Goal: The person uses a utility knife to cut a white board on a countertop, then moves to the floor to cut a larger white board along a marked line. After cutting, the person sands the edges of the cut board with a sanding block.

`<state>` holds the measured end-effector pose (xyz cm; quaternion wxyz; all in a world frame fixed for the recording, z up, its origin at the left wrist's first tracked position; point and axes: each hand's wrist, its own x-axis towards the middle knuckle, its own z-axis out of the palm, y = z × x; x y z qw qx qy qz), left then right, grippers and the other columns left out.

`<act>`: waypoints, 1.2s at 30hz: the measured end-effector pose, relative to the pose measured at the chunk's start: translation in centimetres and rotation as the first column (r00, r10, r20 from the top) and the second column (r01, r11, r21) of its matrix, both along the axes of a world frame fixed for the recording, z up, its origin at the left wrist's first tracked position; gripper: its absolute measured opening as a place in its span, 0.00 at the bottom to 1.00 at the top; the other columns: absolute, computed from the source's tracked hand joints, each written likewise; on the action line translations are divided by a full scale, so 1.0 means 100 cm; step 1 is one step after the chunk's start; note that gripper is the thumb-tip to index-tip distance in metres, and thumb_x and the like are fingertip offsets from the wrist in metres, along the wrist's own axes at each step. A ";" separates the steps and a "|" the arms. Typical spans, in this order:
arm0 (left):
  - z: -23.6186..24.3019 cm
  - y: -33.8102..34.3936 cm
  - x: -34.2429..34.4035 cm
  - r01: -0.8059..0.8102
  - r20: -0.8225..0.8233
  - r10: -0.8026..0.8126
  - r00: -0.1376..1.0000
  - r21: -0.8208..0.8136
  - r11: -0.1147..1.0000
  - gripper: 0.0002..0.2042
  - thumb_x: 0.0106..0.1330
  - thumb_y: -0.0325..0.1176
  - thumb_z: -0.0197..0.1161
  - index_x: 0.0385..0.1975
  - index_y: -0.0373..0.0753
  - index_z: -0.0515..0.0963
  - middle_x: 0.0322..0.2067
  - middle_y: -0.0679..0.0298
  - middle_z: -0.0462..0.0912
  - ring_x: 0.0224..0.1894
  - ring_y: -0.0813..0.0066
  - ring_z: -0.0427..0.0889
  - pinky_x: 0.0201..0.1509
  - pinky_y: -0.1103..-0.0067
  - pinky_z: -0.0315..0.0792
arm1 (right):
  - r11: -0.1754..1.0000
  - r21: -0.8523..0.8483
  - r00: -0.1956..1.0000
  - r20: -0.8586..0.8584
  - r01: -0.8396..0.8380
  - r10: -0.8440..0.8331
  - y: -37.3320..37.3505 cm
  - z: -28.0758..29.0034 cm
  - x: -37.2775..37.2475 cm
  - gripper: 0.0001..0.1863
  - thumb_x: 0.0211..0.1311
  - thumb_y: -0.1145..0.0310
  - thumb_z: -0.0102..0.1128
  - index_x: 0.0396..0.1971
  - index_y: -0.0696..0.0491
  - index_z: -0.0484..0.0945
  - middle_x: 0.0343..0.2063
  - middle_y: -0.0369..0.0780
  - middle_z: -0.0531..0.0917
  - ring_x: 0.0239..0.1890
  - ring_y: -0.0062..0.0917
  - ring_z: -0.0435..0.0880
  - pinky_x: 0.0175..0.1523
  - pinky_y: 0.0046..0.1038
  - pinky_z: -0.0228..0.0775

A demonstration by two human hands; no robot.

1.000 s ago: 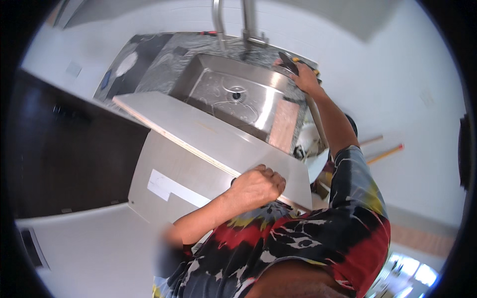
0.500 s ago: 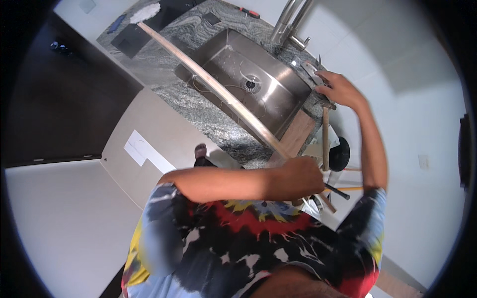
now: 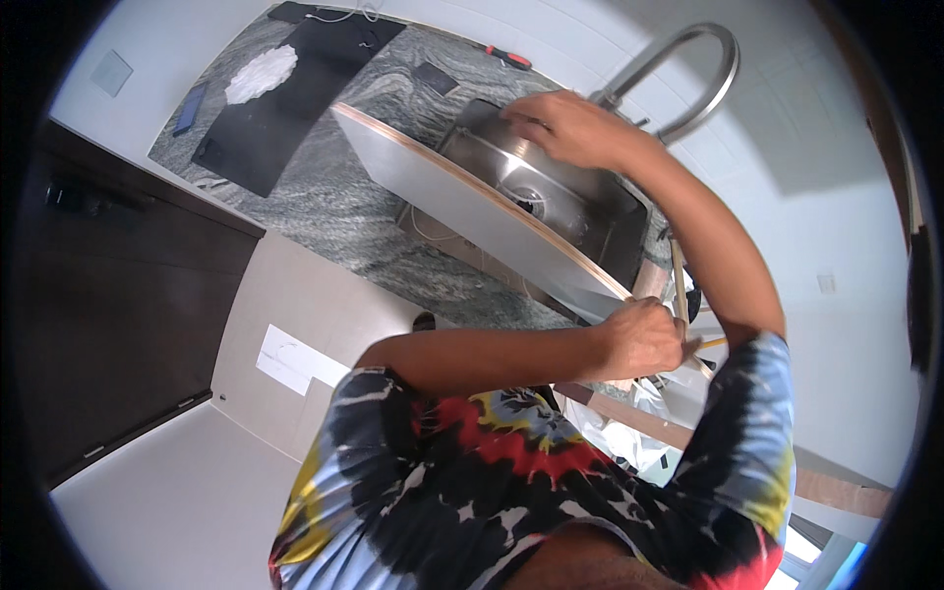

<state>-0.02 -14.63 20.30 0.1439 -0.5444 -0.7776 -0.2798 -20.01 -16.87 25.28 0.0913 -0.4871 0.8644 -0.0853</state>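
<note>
Item: one flat board with a pale grey face and a layered plywood edge (image 3: pixel 472 216), held tilted in front of and partly across the sink, its far end over the tabletop. My left hand (image 3: pixel 644 339) is closed around its right end.

Item: my right hand (image 3: pixel 565 128), above the back left corner of the sink, fingers bent; it is blurred, so I cannot tell whether it grips anything.

Item: one rectangular stainless-steel sink (image 3: pixel 565 202), set into the tabletop of grey veined stone (image 3: pixel 324 236).

Item: one tall, curved steel tap (image 3: pixel 733 64), at the back edge of the sink.

Item: one red-and-black handled tool (image 3: pixel 508 57), near the tabletop's back edge.

Item: one small dark square piece (image 3: pixel 436 79), between that tool and the black sheet.

Item: one long matte black sheet (image 3: pixel 280 128), toward the tabletop's left end, a ragged white piece (image 3: pixel 261 74) lying over its left side.

Item: one flat blue rectangular object (image 3: pixel 189 110), by the tabletop's left edge.
</note>
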 end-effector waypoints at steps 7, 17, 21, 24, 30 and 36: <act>-0.071 0.027 0.009 0.065 0.072 -0.080 0.994 0.190 0.980 0.15 0.62 0.34 0.60 0.48 0.38 0.80 0.42 0.56 0.83 0.47 0.60 0.82 0.50 0.65 0.77 | 0.984 -0.071 0.987 0.023 0.162 -0.161 -0.101 -0.181 -0.151 0.25 0.65 0.54 0.61 0.51 0.60 0.79 0.48 0.56 0.82 0.52 0.49 0.80 0.58 0.43 0.72; -0.070 0.017 0.015 0.107 0.131 -0.133 0.982 0.185 0.977 0.11 0.57 0.30 0.61 0.38 0.36 0.81 0.33 0.57 0.84 0.38 0.58 0.84 0.43 0.65 0.77 | 0.879 -0.105 0.882 -0.037 0.465 -0.470 -0.134 -0.200 -0.146 0.15 0.57 0.72 0.57 0.43 0.63 0.74 0.37 0.60 0.82 0.44 0.54 0.83 0.53 0.48 0.75; -0.065 0.032 0.000 0.071 0.091 -0.080 0.993 0.102 0.992 0.09 0.56 0.29 0.61 0.35 0.35 0.82 0.29 0.57 0.84 0.34 0.57 0.84 0.40 0.65 0.77 | 0.969 -0.243 0.953 -0.300 -0.046 -0.030 -0.088 -0.100 -0.102 0.14 0.53 0.76 0.59 0.41 0.55 0.77 0.35 0.50 0.82 0.43 0.46 0.83 0.48 0.45 0.75; -0.036 -0.006 -0.028 -0.107 0.554 -0.267 0.788 0.551 0.827 0.07 0.53 0.27 0.60 0.30 0.34 0.82 0.22 0.56 0.82 0.29 0.60 0.84 0.35 0.66 0.78 | 0.977 -0.213 0.921 -0.387 -0.031 -0.055 -0.059 0.029 -0.022 0.08 0.51 0.74 0.60 0.34 0.56 0.78 0.32 0.47 0.83 0.42 0.42 0.85 0.46 0.44 0.77; 0.000 0.012 -0.025 -0.039 0.124 0.041 0.991 -0.014 0.999 0.14 0.58 0.39 0.70 0.39 0.40 0.81 0.33 0.55 0.85 0.39 0.55 0.86 0.44 0.64 0.77 | 0.870 -0.394 0.775 -0.432 0.297 -0.461 0.138 0.184 0.196 0.17 0.53 0.75 0.58 0.44 0.60 0.73 0.36 0.42 0.76 0.35 0.28 0.75 0.42 0.29 0.71; 0.028 0.063 -0.008 -0.110 0.128 0.194 0.973 -0.482 0.869 0.18 0.59 0.42 0.69 0.45 0.39 0.81 0.36 0.52 0.87 0.42 0.53 0.86 0.47 0.62 0.76 | -0.130 -0.948 0.150 0.179 0.290 -0.972 0.328 -0.004 0.382 0.28 0.53 0.75 0.48 0.58 0.57 0.70 0.53 0.47 0.72 0.54 0.33 0.73 0.60 0.31 0.67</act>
